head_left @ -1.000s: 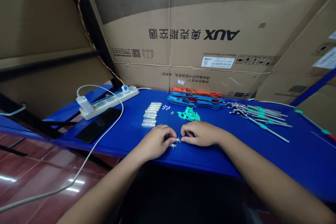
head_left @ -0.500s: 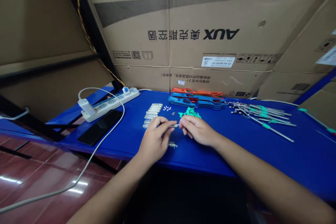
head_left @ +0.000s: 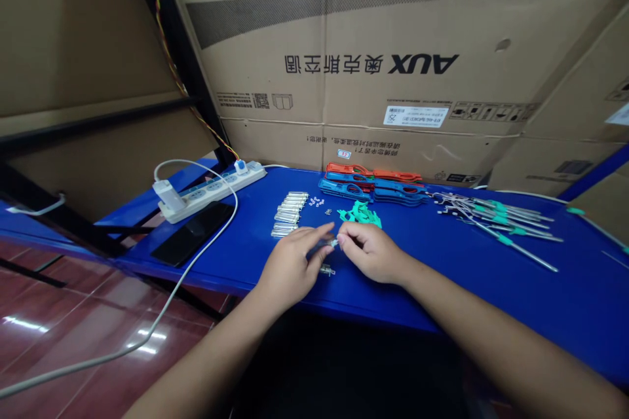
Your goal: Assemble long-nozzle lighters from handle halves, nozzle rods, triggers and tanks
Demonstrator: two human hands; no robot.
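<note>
Between thumb and fingers, my left hand [head_left: 289,263] pinches a small silvery piece with a pale end [head_left: 333,243], its body mostly covered by the fingers. My right hand [head_left: 372,253] is closed in a pinch at that pale end; whatever its fingertips hold is too small to make out. Just below the left thumb, a similar metal piece [head_left: 327,270] lies on the table, partly hidden. Beyond my left hand is a row of slim metal pieces [head_left: 291,211]. Small pale bits [head_left: 316,202] and tiny metal bits [head_left: 328,212] lie beside the row.
Green plastic pieces [head_left: 361,213] lie in a heap beyond my right hand on the blue table [head_left: 422,294]. Red and blue plastic parts [head_left: 373,184] are stacked behind. Metal rods with green fittings [head_left: 501,216] lie right. A power strip [head_left: 213,190], phone [head_left: 194,234] and white cable occupy the left.
My left fingers have opened slightly and shifted around the small piece, with the forefinger lifted from it. My right fingers have curled in more at its end. The view has shifted slightly.
</note>
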